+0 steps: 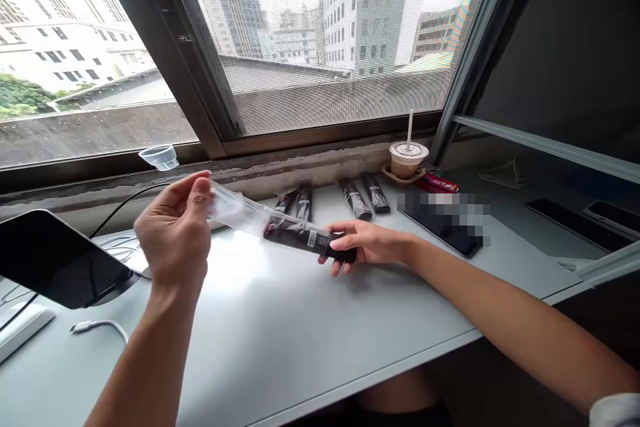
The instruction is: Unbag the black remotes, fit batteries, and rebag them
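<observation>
Black packet (295, 234) in right grip (369, 241)

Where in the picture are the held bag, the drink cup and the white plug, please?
Held bag (241, 215): head view, its see-through upper-left part.
Drink cup (406, 165): head view, its side below the lid.
White plug (87, 326): head view, its casing.
</observation>
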Motion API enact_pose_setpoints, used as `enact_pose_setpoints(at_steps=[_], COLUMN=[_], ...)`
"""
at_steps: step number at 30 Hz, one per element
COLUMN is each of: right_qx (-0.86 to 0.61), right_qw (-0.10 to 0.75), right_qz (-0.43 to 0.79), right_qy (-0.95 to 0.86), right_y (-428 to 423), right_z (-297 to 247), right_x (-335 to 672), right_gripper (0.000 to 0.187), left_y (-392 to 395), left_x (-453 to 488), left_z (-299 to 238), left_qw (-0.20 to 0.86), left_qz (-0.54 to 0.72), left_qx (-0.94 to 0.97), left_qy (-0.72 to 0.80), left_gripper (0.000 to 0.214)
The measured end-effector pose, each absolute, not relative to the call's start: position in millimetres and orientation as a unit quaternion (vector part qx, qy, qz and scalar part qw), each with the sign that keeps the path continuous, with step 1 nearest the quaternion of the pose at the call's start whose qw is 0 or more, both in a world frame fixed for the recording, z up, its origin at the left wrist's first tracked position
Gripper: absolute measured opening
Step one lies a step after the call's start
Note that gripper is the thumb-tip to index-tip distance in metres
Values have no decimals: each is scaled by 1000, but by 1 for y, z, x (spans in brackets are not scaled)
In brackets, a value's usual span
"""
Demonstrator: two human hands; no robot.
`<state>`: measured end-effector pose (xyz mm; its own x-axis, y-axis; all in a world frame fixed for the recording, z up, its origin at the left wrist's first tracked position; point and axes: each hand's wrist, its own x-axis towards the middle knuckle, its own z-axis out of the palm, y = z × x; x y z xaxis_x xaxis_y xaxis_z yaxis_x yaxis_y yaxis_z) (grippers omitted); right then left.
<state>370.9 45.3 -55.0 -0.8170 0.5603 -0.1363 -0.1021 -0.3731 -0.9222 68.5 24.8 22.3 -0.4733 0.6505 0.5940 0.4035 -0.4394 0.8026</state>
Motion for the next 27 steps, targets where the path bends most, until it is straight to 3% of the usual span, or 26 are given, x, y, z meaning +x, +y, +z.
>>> enact_pose_setpoints(at_steps=[3,5,9,12,18,24,27], right_qx=[-250,-252,-245,-273,-362,-345,-332], right_qw=[207,207,205,211,275,497,553], right_qz=[760,738,708,680,619,554,531], right_qy=[-563,-591,-630,-648,-640,-572,-549], right_y=[48,48,49,49,52,59,60], right_z=[-56,-55,-51,-48,-42,-43,-43], right_x=[374,376,379,382,388,388,386], right_gripper=[52,53,58,62,41,36,35], left_y=[22,19,16,17,23,28,25], left_x=[61,68,98,109,85,73,78], left_z=[24,20,1,-13,-19,-26,-28], left_qw=[-158,-234,-155,-116,-68,-3,32], left_qz=[584,469,198,109,86,93,95], left_qx=[617,738,911,924,896,882,882], left_qy=[503,425,326,348,431,463,461], left_gripper=[52,68,88,68,54,45,45])
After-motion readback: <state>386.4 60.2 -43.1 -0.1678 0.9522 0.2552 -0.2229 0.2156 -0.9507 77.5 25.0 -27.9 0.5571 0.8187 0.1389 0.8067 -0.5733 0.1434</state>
